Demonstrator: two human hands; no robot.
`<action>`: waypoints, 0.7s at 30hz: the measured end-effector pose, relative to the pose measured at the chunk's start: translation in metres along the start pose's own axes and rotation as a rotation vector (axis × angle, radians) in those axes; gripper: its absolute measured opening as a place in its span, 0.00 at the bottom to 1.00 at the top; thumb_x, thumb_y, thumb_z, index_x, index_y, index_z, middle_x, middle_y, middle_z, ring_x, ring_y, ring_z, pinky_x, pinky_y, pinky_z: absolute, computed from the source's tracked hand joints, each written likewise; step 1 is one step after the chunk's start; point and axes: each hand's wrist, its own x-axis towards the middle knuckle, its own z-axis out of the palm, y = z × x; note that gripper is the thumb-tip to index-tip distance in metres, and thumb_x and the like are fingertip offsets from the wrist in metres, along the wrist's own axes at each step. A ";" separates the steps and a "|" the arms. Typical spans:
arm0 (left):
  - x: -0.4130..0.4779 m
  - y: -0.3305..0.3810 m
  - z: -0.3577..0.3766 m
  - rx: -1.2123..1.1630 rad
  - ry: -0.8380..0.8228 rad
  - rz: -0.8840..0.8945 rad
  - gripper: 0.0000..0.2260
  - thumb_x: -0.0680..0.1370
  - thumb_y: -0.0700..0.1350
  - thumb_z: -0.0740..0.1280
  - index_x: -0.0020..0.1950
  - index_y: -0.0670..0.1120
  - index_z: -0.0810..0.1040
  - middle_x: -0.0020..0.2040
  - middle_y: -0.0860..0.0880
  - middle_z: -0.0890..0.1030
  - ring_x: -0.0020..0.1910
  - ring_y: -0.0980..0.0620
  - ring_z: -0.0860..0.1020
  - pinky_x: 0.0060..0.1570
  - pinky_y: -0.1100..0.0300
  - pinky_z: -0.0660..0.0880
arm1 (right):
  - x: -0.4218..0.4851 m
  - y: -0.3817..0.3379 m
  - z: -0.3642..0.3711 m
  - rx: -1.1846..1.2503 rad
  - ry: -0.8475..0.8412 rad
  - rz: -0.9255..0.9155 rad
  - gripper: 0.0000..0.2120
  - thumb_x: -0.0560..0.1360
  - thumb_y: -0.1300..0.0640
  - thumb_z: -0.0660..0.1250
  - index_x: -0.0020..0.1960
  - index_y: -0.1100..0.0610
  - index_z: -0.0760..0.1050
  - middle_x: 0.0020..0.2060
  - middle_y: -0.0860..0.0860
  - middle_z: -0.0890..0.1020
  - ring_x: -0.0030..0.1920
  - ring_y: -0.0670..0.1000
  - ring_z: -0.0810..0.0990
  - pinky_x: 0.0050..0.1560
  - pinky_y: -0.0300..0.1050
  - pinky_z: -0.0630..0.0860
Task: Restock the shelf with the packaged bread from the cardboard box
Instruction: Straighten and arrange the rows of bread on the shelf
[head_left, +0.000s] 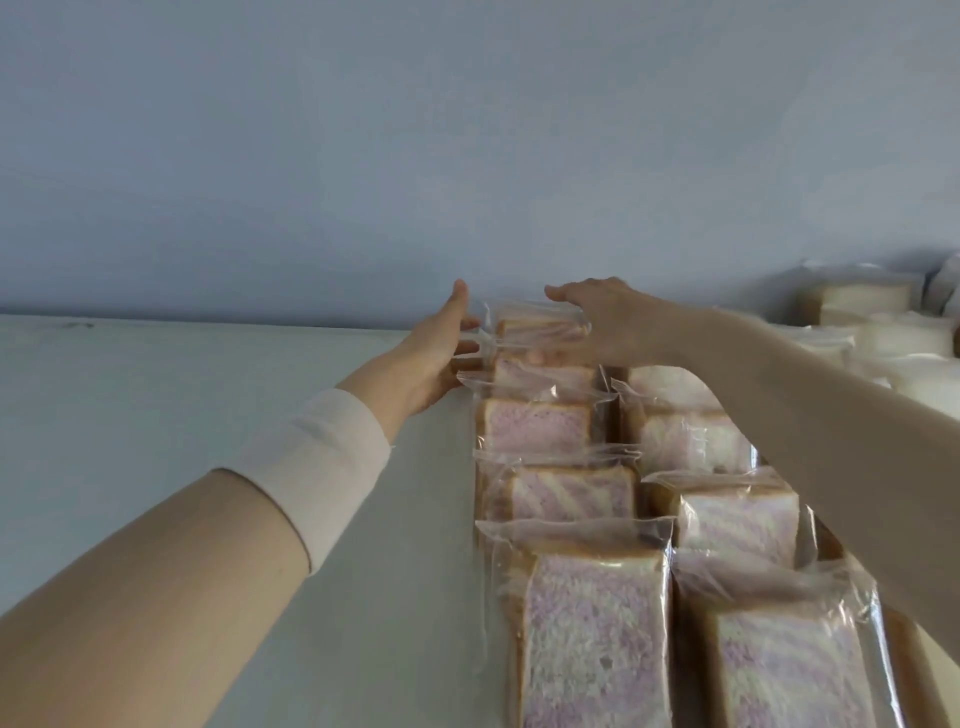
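Wall: a plain pale blue wall (363, 156) fills my view from 9 through 12 to 3 o'clock.
Shelf: the pale shelf top (208, 389) runs from 6 o'clock up to the wall, and its 9 o'clock half shows bare surface.
Packaged bread: two rows of purple-swirl slices in clear bags stand on the shelf from 5 o'clock back toward 12. The left row (561, 499) and the right row (737, 519) sit side by side, touching.
White loaves: a heap of paler bagged bread (893, 332) lies at 3 o'clock, too blurred for me to count.
Sleeve: a light cuff (322, 457) wraps the left forearm at 8 o'clock.
Left hand: my left hand (441, 353) has straight fingers held together. Its palm faces 3 o'clock and lies against the left edge of the left row's far end.
Right hand: my right hand (608, 322) lies palm down with its fingers reaching over the top of the rear pack (540, 325). I cannot tell whether it grips the pack.
Rear pack: it stands upright at the far end of the left row, at 12 o'clock near the wall, between both hands.
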 end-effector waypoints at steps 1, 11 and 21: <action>0.002 0.002 0.001 -0.008 -0.004 -0.022 0.23 0.79 0.63 0.51 0.49 0.44 0.72 0.38 0.44 0.74 0.35 0.49 0.75 0.34 0.59 0.72 | 0.002 0.003 0.001 0.000 -0.004 -0.001 0.41 0.70 0.38 0.65 0.76 0.53 0.53 0.74 0.51 0.59 0.74 0.53 0.54 0.73 0.50 0.55; 0.028 0.020 0.006 0.185 0.039 -0.144 0.19 0.80 0.61 0.52 0.39 0.48 0.67 0.30 0.48 0.69 0.23 0.52 0.67 0.28 0.64 0.62 | 0.005 0.017 0.014 0.108 0.175 -0.126 0.41 0.62 0.40 0.74 0.70 0.51 0.64 0.62 0.49 0.68 0.65 0.47 0.66 0.67 0.44 0.65; 0.037 0.010 0.014 -0.138 -0.153 -0.042 0.34 0.75 0.69 0.49 0.53 0.41 0.75 0.47 0.41 0.72 0.48 0.44 0.69 0.42 0.57 0.68 | 0.010 0.028 0.022 0.117 0.323 -0.161 0.42 0.58 0.40 0.75 0.68 0.53 0.67 0.55 0.46 0.68 0.62 0.48 0.68 0.60 0.39 0.65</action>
